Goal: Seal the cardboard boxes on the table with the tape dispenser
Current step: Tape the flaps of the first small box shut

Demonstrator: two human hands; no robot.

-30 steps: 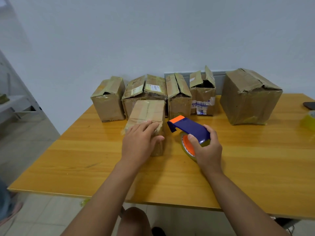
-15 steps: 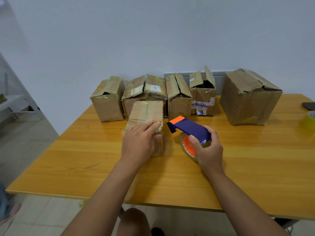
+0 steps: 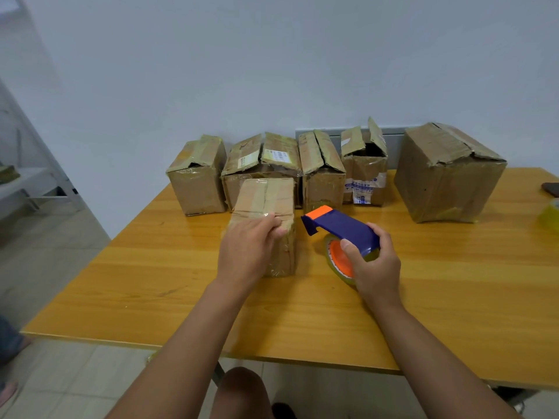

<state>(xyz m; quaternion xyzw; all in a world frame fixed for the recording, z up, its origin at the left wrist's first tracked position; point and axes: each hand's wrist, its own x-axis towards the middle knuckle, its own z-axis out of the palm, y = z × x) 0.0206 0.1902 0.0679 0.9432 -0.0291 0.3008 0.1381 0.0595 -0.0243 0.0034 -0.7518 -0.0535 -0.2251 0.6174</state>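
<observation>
Left hand (image 3: pixel 245 249): being extended forward, palm down, fingers being laid flat and pressed against a box top (image 3: pixel 266 196). Right hand (image 3: pixel 373 264): being curled around a tape dispenser (image 3: pixel 341 229), thumb being pressed on its side.

Plain pale wall (image 3: pixel 272 62) behind a glossy yellow wooden table (image 3: pixel 453 297), light tiled floor (image 3: pixel 75 382) below, white shelf (image 3: pixel 27 182) off left.

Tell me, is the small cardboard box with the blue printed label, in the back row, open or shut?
Open. The small cardboard box with the blue printed label has its top flaps standing up, with a dark gap between them.
</observation>
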